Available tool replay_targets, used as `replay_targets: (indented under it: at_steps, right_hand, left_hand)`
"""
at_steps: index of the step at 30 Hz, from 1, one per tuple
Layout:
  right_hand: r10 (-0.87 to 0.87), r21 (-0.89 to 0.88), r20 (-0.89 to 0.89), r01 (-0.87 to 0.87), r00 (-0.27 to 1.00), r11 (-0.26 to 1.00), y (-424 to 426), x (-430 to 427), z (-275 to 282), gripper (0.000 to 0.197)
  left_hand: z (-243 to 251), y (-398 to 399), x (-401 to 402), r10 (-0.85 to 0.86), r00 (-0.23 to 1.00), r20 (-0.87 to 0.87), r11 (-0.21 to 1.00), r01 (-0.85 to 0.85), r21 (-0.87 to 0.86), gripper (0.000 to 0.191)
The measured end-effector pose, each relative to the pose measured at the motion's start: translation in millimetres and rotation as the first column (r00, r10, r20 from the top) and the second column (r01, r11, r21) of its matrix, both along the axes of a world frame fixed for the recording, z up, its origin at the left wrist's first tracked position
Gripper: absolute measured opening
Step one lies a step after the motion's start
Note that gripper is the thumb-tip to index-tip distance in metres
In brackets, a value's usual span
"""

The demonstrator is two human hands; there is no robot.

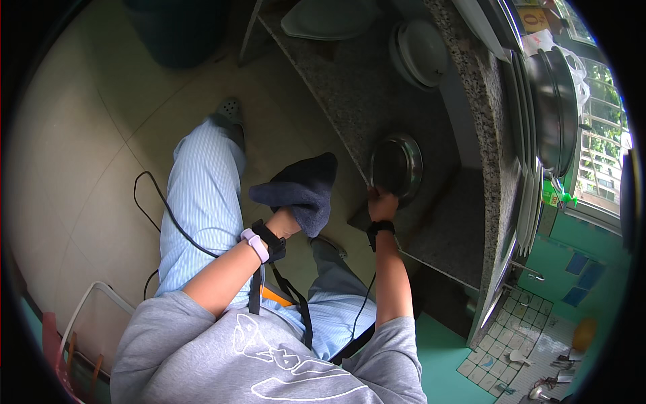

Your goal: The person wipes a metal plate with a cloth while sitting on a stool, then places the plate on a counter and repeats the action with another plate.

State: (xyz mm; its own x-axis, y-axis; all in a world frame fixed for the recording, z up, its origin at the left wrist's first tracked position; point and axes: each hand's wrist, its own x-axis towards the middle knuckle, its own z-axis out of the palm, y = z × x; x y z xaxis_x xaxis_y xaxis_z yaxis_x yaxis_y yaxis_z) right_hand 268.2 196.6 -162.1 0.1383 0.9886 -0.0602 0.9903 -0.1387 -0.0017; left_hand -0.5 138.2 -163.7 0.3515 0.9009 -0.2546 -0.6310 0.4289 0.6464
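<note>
A dark blue towel-like cloth (pixel 308 194) is draped over my left hand (pixel 283 222), hiding the fingers. Only the heel of that hand and the wrist show, with a lilac band and a black strap around the wrist. My right hand (pixel 382 203), black-strapped at the wrist, has its fingers closed at the near rim of a round, shiny metal dish (pixel 397 164). That dish is on a low grey stone shelf (pixel 343 86), close to its front edge. A gap separates the cloth from the dish.
White plates (pixel 328 20) and stacked bowls (pixel 421 53) sit deeper on the shelf. Above is a speckled granite countertop edge (pixel 472 81) with a metal pot (pixel 555 111). A dark bin (pixel 176 30) stands on the tiled floor; a black cable (pixel 166 202) loops beside my leg.
</note>
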Motion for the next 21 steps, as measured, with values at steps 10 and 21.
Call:
replay_targets:
  at_steps: [10, 21]
  right_hand:
    - [0.089, 0.12, -0.145, -0.072, 0.985, 0.99, -3.4, 8.5, 0.0, 0.028]
    - [-0.051, -0.156, -0.212, 0.017, 0.976, 0.988, 2.8, 16.8, 9.3, 0.028]
  left_hand:
    - [5.8, -2.1, -0.3, 0.014, 0.997, 0.074, 0.999, -0.012, -0.033, 0.007]
    - [-1.0, -3.6, 3.1, 0.035, 0.999, -0.002, 0.999, -0.035, 0.032, 0.01]
